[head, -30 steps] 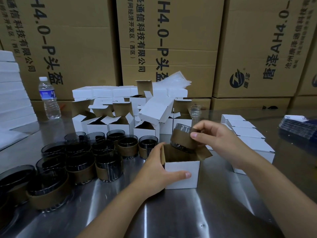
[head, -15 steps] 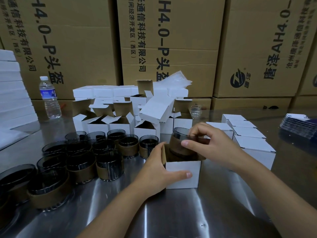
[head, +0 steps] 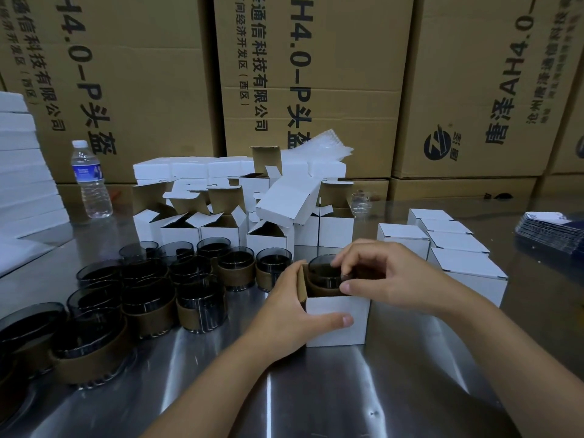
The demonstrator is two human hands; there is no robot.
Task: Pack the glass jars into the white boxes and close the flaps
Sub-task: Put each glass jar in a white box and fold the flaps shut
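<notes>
An open white box stands on the steel table in front of me. My left hand grips its left side, thumb across the front face. A dark glass jar with a brown sleeve sits partly inside the box, its rim still above the opening. My right hand pinches the jar's rim from the right. Several more sleeved jars stand in a cluster to the left.
Open empty white boxes crowd the back middle; closed white boxes line up at the right. A water bottle stands back left. Large brown cartons wall the rear. A stack of dark cards lies far right.
My right hand has lowered the jar from a tilt above the box down into the opening, now upright. The left hand has kept its hold on the box.
</notes>
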